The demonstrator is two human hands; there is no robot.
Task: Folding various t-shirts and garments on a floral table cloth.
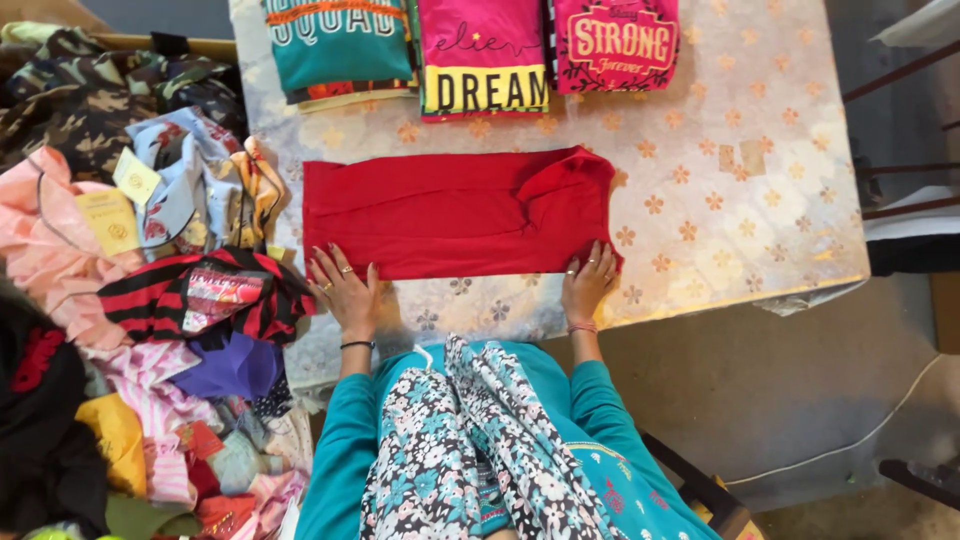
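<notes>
Red garment (450,212) lies folded lengthwise, centre frame, on the floral tablecloth (720,190). My left hand (342,288) and right hand (588,280) lie flat, fingers spread, gripping nothing, pinning its near edge so the folds hold.

Soft, even daylight, sharp focus throughout, faint shadows on the floor, no glare or blur.

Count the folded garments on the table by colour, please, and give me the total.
Red garment, lying flat under both hands: 1
Teal folded shirt at the far edge: 1
Pink folded shirt with a yellow band: 1
Dark pink folded shirt: 1
Total: 4
The heap of loose clothes beside the table is not counted.
</notes>
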